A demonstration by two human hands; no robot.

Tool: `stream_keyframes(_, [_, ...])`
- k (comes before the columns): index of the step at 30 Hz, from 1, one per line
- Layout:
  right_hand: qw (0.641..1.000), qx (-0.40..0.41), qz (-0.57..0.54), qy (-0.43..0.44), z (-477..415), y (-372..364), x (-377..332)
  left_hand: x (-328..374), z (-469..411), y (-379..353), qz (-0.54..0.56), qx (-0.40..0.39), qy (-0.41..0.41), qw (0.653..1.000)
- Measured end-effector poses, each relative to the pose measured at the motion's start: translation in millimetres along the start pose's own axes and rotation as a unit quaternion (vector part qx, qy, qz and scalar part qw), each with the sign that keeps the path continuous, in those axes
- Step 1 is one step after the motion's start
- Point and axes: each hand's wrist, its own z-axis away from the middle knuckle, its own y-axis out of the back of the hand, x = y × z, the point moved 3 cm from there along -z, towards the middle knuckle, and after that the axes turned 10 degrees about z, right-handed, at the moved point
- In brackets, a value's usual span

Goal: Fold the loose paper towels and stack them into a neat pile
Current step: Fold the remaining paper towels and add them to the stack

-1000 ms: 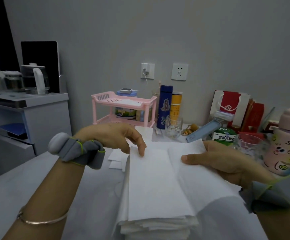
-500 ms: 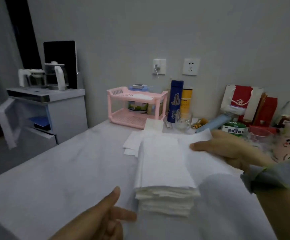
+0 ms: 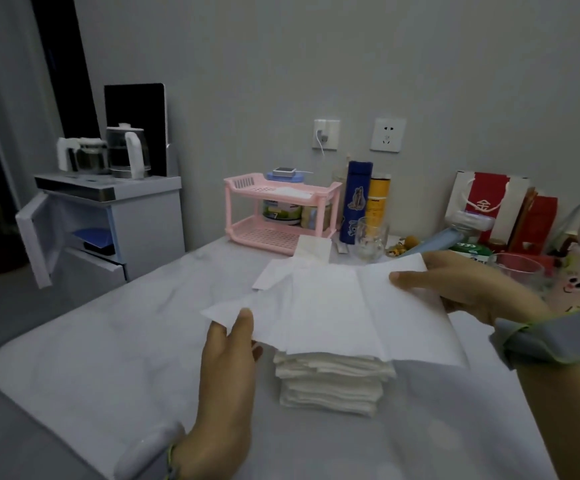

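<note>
Behind the towel pile [image 3: 331,382] stand a pink rack [image 3: 264,235] and glass [image 3: 370,239].

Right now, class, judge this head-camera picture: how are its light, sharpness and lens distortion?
Head view: dim, flat light, no glare; the paper towel and pile barely stand out from the white table cover; left hand and right hand look slightly soft; the cabinet at the left leans, bent by the wide lens.
</note>
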Motion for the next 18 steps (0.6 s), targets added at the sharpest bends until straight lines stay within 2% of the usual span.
stream_keyframes(3, [0.999,0.015,0.031,0.004,-1,2,0,11,13,-14,-0.041,-0.085,-0.072,0.993])
stream_keyframes(6, [0.998,0.032,0.05,0.002,-2,5,1,0,-21,-28,-0.112,-0.167,-0.052,0.978])
stream_keyframes(7, [0.998,0.032,0.051,0.002,-3,5,2,-6,-34,-30,-0.151,-0.234,-0.038,0.96])
stream_keyframes(9, [0.998,0.031,0.049,0.003,-6,6,3,-11,-49,-28,-0.233,-0.318,-0.003,0.919])
stream_keyframes(11, [0.998,0.029,0.056,0.006,-7,5,4,-4,-45,-24,-0.293,-0.376,-0.045,0.878])
stream_keyframes(12, [0.997,0.028,0.066,0.008,-8,5,4,3,-47,-29,-0.276,-0.384,-0.071,0.878])
stream_keyframes(14, [0.995,0.027,0.093,0.011,-9,4,6,21,-63,-27,-0.234,-0.324,-0.175,0.9])
stream_keyframes(15, [0.994,0.032,0.101,0.009,-12,4,8,25,-87,-30,-0.245,-0.26,-0.189,0.915])
stream_keyframes(16, [0.994,0.037,0.107,0.006,-10,4,10,25,-109,-32,-0.295,-0.201,-0.194,0.914])
stream_keyframes(18, [0.992,0.051,0.116,0.008,-15,4,12,14,-156,-46,-0.468,-0.144,-0.166,0.856])
